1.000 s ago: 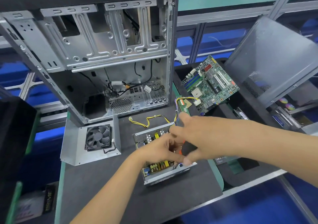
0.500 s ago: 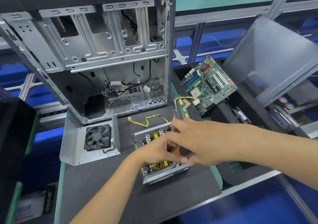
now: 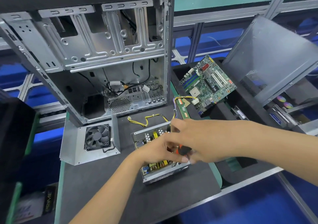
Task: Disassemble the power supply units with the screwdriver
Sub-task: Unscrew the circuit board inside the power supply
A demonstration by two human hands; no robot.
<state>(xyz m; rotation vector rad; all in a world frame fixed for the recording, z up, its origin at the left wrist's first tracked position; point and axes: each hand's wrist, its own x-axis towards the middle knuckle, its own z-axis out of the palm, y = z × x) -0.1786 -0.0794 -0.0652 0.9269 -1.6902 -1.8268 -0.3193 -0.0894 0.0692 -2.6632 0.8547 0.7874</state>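
From the head view, we see the opened power supply unit [image 3: 160,156] on the dark worktop [image 3: 106,186], before the empty case [image 3: 96,55]. We judge it stiff and heavy, its board fragile; hold the metal walls. Our right hand [image 3: 194,141] grips the screwdriver [image 3: 184,150] from above; our left hand [image 3: 154,150] curls beside it, its hold hidden.

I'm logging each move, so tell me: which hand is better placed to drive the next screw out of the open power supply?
Right. The right hand already grips the screwdriver over the power supply unit. The left hand rests on the unit and looks better suited to steadying it.
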